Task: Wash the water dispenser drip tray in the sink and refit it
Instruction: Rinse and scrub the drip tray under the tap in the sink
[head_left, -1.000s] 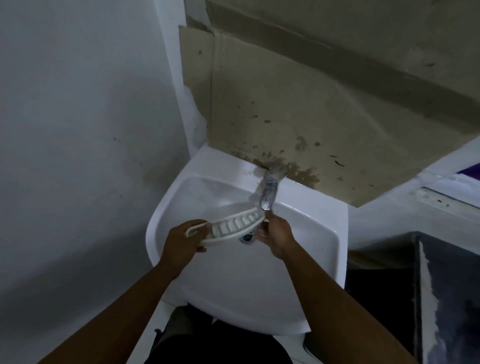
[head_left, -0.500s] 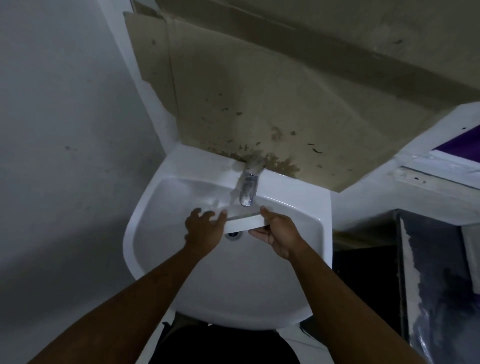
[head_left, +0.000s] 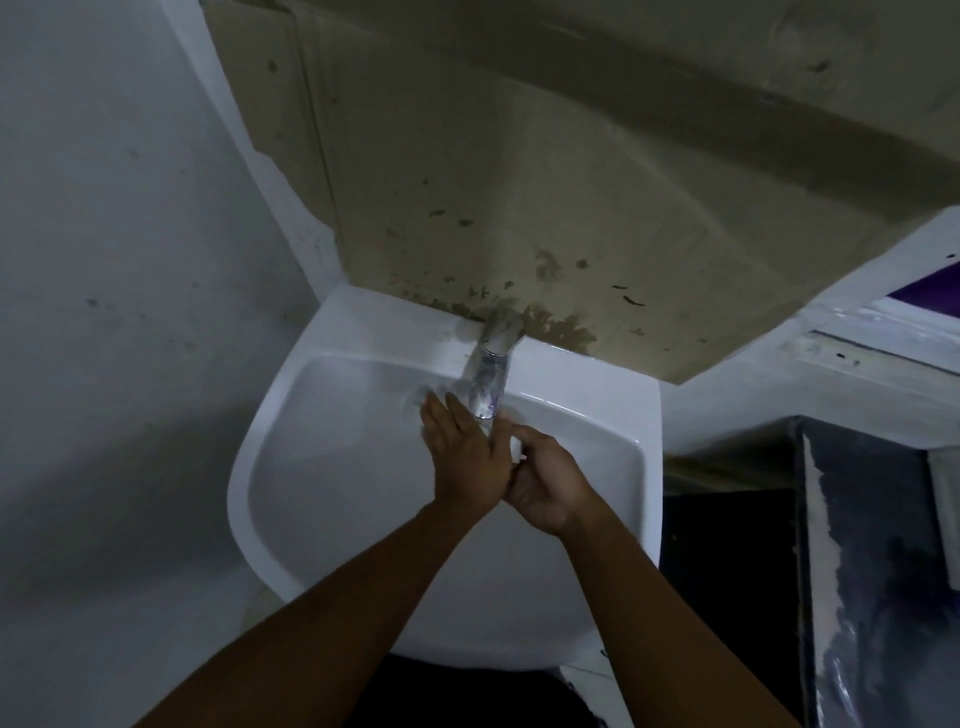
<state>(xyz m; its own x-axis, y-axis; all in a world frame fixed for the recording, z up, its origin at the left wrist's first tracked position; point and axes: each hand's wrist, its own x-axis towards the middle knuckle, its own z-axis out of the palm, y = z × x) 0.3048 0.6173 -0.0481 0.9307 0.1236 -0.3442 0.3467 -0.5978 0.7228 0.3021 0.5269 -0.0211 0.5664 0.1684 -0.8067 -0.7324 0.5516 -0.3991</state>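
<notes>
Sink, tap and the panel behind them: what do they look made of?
Sink: glossy white glazed ceramic, likely, from its smooth sheen. Tap: shiny metal, probably chromed, mirror-like. Panel: matte brown cardboard, seemingly, with a crease, ragged edge and damp stains.

1. Your left hand (head_left: 464, 457) is bare: no glove, ring or band shows on the back of it or on the fingers in view.
2. Your right hand (head_left: 546, 480) is bare too, with no ring or strap visible on the side turned to the camera.
3. Both wrists are uncovered; no watch or bracelet sits on either one.
4. Both forearms are bare along their whole visible length, from the wrists to the near edge of the picture, so no sleeve or cuff comes into view.
5. Between your forearms, at the near edge, dark clothing (head_left: 467, 696) shows, too dim to tell its kind or pattern.
</notes>
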